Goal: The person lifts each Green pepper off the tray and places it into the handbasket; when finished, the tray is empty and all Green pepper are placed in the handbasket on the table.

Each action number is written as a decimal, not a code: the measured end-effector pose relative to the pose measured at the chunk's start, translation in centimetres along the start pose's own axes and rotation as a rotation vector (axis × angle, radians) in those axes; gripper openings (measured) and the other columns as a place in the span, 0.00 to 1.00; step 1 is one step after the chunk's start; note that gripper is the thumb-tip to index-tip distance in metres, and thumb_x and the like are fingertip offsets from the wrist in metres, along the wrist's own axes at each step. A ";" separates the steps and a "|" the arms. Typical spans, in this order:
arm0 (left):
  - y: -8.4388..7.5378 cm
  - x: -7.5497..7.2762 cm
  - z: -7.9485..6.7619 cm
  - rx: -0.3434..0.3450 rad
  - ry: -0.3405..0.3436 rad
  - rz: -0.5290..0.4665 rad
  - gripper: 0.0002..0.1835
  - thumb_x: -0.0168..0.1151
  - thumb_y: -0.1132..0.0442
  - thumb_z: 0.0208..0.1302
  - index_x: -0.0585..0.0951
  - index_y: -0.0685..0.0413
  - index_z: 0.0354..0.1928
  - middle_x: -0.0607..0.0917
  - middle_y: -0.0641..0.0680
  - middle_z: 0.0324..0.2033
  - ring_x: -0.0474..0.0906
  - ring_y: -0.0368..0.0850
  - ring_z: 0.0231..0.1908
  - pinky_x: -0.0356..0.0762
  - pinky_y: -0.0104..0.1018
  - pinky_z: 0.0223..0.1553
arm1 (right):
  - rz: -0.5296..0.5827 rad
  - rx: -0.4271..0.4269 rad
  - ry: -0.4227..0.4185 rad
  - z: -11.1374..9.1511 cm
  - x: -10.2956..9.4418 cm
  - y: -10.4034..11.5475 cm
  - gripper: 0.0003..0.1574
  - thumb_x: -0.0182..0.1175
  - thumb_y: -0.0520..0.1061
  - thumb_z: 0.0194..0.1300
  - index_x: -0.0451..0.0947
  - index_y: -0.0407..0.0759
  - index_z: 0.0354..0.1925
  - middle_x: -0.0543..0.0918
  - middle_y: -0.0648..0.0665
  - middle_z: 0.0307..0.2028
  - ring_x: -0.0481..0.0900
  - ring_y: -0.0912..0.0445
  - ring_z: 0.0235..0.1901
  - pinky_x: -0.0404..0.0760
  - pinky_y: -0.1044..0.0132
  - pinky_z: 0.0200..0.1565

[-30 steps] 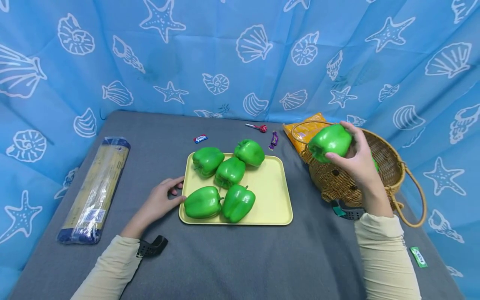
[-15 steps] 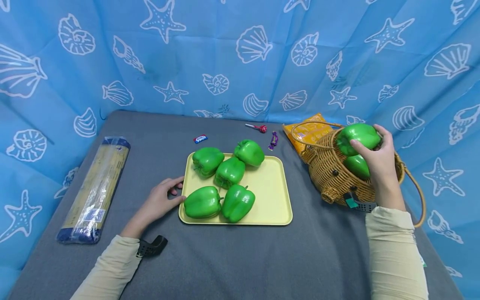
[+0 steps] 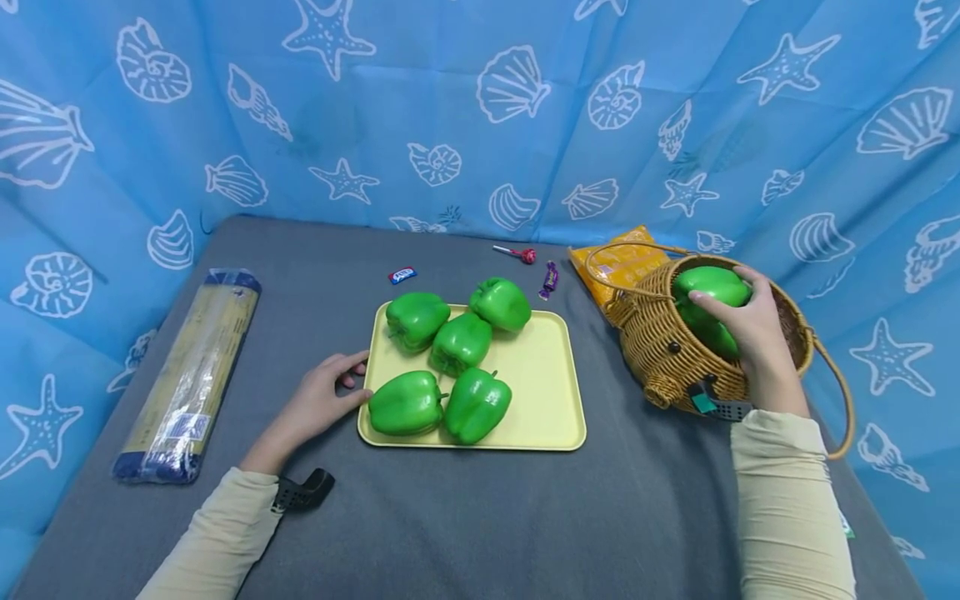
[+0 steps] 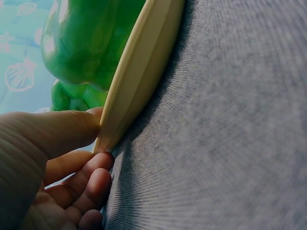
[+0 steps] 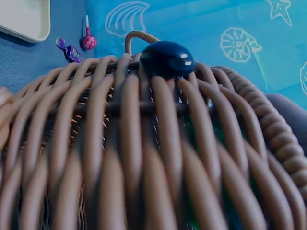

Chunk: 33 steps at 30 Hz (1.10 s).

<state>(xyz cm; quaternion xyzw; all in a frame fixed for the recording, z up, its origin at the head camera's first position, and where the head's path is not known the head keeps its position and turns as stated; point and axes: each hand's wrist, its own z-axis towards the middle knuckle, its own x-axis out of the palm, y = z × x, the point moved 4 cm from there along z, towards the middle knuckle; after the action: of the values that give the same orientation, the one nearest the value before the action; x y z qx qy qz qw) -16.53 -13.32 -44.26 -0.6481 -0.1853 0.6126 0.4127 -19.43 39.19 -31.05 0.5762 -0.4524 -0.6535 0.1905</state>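
In the head view my right hand [image 3: 756, 321] grips a green bell pepper [image 3: 716, 283] inside the mouth of a wicker basket [image 3: 647, 342]. Another green pepper [image 3: 722, 340] lies under it, partly hidden by the hand. My left hand [image 3: 318, 400] pinches the left rim of a pale yellow tray [image 3: 543, 375], thumb and fingertips at the edge, as the left wrist view of the tray wall [image 4: 144, 67] also shows. Several green peppers [image 3: 405, 404] rest on the tray's left and middle. The basket's weave [image 5: 129, 143] fills the right wrist view, hiding the right hand.
A long clear-and-blue packet [image 3: 187, 375] lies at the left. Behind the tray are a small blue-red sweet [image 3: 402, 275], a lollipop [image 3: 517, 253] and a purple-wrapped candy [image 3: 549, 280]. An orange bag [image 3: 618, 265] sits behind the basket, whose handle [image 3: 838, 396] juts out right.
My right hand has carried the pepper rightward over the basket, then lowered it into the opening. The left hand and tray have stayed put.
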 end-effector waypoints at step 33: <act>-0.2 -0.2 0.0 -0.013 0.003 0.014 0.31 0.64 0.63 0.52 0.68 0.61 0.59 0.76 0.52 0.39 0.70 0.42 0.34 0.67 0.37 0.37 | 0.340 -0.466 0.100 -4.5 3.4 5.4 0.43 0.61 0.32 0.52 0.56 0.48 0.63 0.59 0.42 0.61 0.55 0.50 0.62 0.52 0.60 0.63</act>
<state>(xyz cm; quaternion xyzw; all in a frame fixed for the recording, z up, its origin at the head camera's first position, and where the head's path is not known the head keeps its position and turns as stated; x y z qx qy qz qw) -16.46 -13.34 -44.02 -0.6531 -0.1841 0.6131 0.4046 -17.70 32.08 -28.33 0.4644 -0.3702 -0.6693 0.4463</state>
